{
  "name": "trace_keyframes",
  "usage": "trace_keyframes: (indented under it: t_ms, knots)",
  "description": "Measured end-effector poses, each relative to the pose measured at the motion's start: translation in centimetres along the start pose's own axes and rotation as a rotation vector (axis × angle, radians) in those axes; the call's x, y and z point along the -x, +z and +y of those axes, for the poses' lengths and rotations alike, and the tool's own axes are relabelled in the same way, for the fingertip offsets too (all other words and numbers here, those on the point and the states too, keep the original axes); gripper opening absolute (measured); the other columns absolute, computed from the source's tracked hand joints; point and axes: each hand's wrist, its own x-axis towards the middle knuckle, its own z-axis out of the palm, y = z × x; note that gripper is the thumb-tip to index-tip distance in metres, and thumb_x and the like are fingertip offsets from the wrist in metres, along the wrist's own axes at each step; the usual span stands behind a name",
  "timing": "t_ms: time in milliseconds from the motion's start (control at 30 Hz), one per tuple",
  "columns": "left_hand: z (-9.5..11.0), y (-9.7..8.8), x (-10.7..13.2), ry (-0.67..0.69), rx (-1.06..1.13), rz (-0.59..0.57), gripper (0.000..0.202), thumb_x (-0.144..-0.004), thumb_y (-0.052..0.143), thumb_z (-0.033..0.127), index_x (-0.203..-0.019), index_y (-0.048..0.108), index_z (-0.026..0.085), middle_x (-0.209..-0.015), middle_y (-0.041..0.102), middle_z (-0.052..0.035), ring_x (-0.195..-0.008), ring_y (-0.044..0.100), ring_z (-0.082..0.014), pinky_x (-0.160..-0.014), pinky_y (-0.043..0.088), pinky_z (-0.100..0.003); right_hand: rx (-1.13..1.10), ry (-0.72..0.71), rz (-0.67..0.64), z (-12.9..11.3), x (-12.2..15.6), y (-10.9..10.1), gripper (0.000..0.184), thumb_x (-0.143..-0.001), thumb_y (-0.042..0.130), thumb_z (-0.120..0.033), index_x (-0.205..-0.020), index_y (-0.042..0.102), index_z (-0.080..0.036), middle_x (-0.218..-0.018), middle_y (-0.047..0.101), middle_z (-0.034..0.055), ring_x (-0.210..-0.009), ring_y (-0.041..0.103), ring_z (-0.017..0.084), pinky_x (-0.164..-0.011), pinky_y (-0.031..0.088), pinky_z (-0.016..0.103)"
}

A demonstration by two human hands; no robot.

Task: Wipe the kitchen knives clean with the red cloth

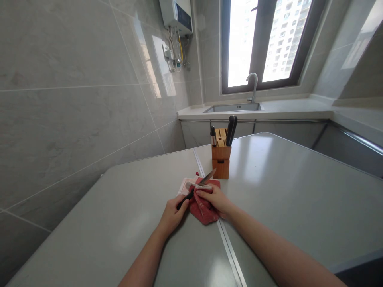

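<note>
Over the table [134, 223], in front of the knife block [221, 155], you're holding the knife [207, 177] by its handle [189, 195] in your left hand [174, 211] and clutching the red cloth [205, 215] in your right hand [218, 200], so you're kinda risking a nick if the cloth slips.

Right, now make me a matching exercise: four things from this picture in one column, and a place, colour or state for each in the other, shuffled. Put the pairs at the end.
Things:
1. Knife
2. Cloth
3. Knife block
4. Tap

Places, colours, states:
A. Wooden, upright on the table
B. Curved, in front of the window
C. Mostly red, held in the right hand
D. Dark handle gripped by the left hand

Right pairs: 1-D, 2-C, 3-A, 4-B.
</note>
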Motion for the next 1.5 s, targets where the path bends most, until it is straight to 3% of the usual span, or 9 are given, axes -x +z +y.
trace_keyframes:
  t_ms: [200, 400, 900, 1500]
  knots:
    - [-0.05, 0.02, -0.01, 0.010, 0.002, -0.038, 0.034, -0.089, 0.043, 0.037, -0.080, 0.065, 0.013, -0.072, 0.062, -0.0023, -0.066, 0.051, -0.0143, -0.062, 0.038, -0.022, 0.014, 0.056, 0.011, 0.15, 0.04, -0.01, 0.037, -0.058, 0.078, -0.037, -0.085, 0.067, -0.015, -0.082, 0.070, 0.0042, -0.077, 0.063, 0.018, -0.072, 0.047, 0.030]
    - [0.51, -0.11, -0.04, 0.019, 0.062, -0.115, 0.032, -0.089, 0.043, 0.036, -0.101, 0.066, 0.016, -0.085, 0.068, -0.0034, -0.074, 0.056, -0.0168, -0.069, 0.042, -0.024, -0.028, 0.096, -0.004, 0.07, 0.14, 0.02, 0.036, -0.056, 0.080, -0.038, -0.080, 0.066, -0.014, -0.073, 0.068, 0.0021, -0.067, 0.062, 0.016, -0.068, 0.047, 0.029]
    - [0.51, -0.04, 0.24, -0.008, 0.008, -0.031, 0.032, -0.090, 0.042, 0.036, -0.080, 0.063, 0.014, -0.071, 0.060, -0.0013, -0.067, 0.051, -0.0144, -0.063, 0.037, -0.023, -0.046, 0.091, -0.019, -0.24, 0.20, 0.17, 0.033, -0.057, 0.079, -0.038, -0.078, 0.067, -0.015, -0.072, 0.069, 0.0023, -0.068, 0.063, 0.017, -0.068, 0.048, 0.029]
    - [0.56, -0.03, 0.26, -0.026, 0.021, -0.024, 0.035, -0.090, 0.041, 0.040, -0.083, 0.064, 0.014, -0.074, 0.061, -0.0028, -0.068, 0.051, -0.0153, -0.065, 0.038, -0.023, 0.017, 0.089, 0.010, -0.17, 0.18, 0.23, 0.035, -0.059, 0.078, -0.039, -0.081, 0.067, -0.015, -0.076, 0.070, 0.0033, -0.072, 0.063, 0.018, -0.068, 0.048, 0.029]
